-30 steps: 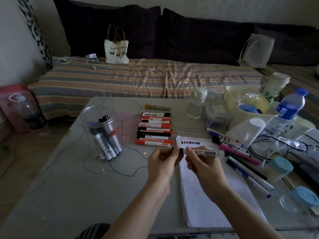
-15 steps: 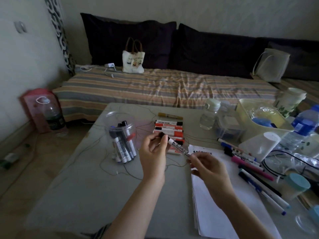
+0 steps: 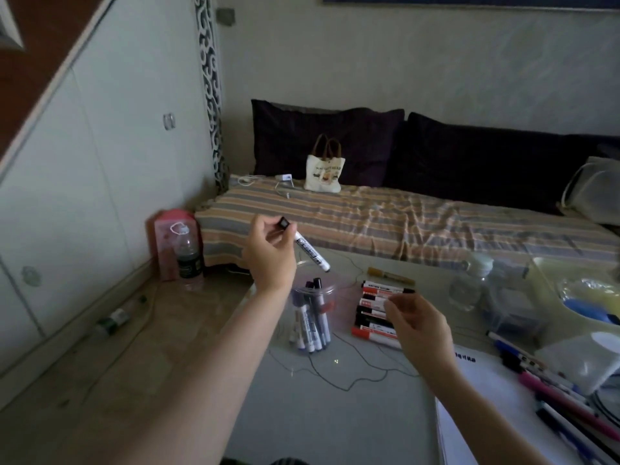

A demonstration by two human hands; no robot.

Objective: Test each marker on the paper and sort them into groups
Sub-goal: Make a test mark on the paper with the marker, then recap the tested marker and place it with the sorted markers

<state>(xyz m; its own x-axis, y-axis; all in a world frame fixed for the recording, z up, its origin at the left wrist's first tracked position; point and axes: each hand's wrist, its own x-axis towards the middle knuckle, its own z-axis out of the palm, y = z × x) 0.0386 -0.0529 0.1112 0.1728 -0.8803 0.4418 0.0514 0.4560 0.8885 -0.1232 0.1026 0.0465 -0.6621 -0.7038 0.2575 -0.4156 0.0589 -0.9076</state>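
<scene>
One marker (image 3: pixel 310 252): white barrel, pinched at its dark upper end by the left hand (image 3: pixel 268 255), slanting down toward 4 o'clock above the clear jar (image 3: pixel 312 317).
Jar: upright on the table (image 3: pixel 335 417), holding more markers.
Right hand (image 3: pixel 419 325): loosely curled, gripping nothing, over the marker row (image 3: pixel 377 313) at 3 o'clock of the jar.
Paper (image 3: pixel 493 407): at 5 o'clock, by the right forearm.

A dim room with pale walls (image 3: pixel 402 62). A daybed (image 3: pixel 402 226) with a striped cover and dark cushions (image 3: pixel 325 142) runs along the far wall. White panelled cabinets (image 3: pixel 84 196) line the left side above a tan floor (image 3: pixel 84 380).
</scene>
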